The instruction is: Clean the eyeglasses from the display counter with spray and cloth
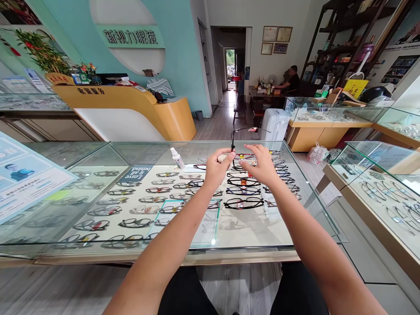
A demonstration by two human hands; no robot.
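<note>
A teal wall stands beyond the glass display case on my feed. I see a spray bottle on the case's far part; above the case, the left hand grips black glasses and a pale wad; over it too, the right hand is spread, contact unclear.

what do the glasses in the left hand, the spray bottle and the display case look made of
Glasses: black, slightly shiny frame, likely plastic, though coated metal is possible.
Spray bottle: probably plastic, judging by its smooth white surface.
Display case: apparently glass, from its reflections and see-through panels; the pale front trim looks like wood or laminate.
</note>
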